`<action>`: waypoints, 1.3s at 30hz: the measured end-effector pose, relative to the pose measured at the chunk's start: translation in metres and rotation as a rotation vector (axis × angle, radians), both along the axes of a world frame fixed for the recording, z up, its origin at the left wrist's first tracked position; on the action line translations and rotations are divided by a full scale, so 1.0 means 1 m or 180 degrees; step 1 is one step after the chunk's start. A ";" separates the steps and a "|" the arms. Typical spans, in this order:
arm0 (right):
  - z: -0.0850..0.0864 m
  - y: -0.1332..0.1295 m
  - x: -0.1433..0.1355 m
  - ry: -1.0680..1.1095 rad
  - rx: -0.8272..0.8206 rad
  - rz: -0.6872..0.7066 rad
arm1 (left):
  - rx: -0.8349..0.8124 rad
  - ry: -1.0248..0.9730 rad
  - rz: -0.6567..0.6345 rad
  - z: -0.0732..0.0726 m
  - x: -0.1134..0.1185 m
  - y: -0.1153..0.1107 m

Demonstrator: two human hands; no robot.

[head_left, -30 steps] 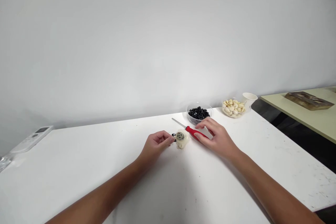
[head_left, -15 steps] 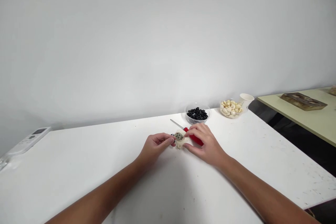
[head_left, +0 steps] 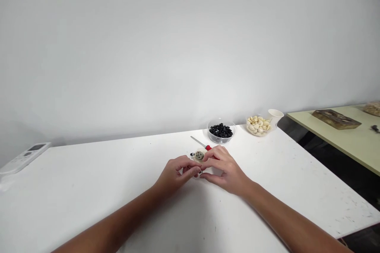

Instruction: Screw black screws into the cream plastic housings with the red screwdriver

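Thumb and fingertips of my left hand [head_left: 181, 172] are pinched together near a small dark bit; what they hold is too small to name. My right hand [head_left: 221, 168] meets it from the right, its fingers curled and pressed at the same spot, largely hiding what is between them. Just behind the fingertips lies a small pale piece with a round grey-green slotted disc [head_left: 199, 155]. A tiny black part [head_left: 192, 154] is left of the disc. The red-handled screwdriver [head_left: 208, 148] lies behind my right hand, its shaft pointing to the back left.
Behind the hands on the white table [head_left: 118, 174] stand a clear bowl of black pieces [head_left: 221, 131], a bowl of cream pieces [head_left: 257, 125] and a white cup [head_left: 276, 115]. A white remote [head_left: 26, 158] lies far left. A brown block [head_left: 336, 119] rests on the right-hand table.
Both hands have moved slightly nearer the front edge and closer together, off the disc, which shows more fully. The tiny black part beside it is now out of my left fingers. The view has shifted slightly.
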State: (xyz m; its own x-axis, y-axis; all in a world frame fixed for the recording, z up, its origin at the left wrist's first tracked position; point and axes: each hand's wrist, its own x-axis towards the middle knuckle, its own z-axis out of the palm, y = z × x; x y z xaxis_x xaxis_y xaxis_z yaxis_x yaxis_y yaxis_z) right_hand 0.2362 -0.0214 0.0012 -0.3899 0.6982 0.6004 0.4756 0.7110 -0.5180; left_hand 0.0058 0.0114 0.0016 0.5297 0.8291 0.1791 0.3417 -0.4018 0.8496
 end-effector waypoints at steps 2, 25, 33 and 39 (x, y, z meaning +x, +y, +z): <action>0.001 -0.001 -0.001 0.0050 0.0029 0.0025 | 0.0054 0.0018 -0.0062 0.000 0.000 -0.001; 0.001 0.010 0.023 -0.0340 -0.0432 -0.0886 | 0.1191 0.0554 -0.0211 -0.012 0.004 -0.003; 0.002 0.012 0.021 -0.0527 -0.0273 -0.0677 | 0.0864 0.0567 -0.0290 -0.013 0.004 -0.002; -0.004 0.014 0.025 -0.0499 -0.0256 -0.0724 | 0.0786 0.0541 -0.0279 -0.014 0.003 0.000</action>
State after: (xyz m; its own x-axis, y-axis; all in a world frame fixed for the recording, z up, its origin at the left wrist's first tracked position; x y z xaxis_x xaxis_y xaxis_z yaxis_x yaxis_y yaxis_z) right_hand 0.2611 -0.0070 -0.0027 -0.3015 0.8214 0.4842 0.6969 0.5364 -0.4760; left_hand 0.0084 0.0116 -0.0129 0.6368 0.7215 0.2721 0.4254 -0.6230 0.6564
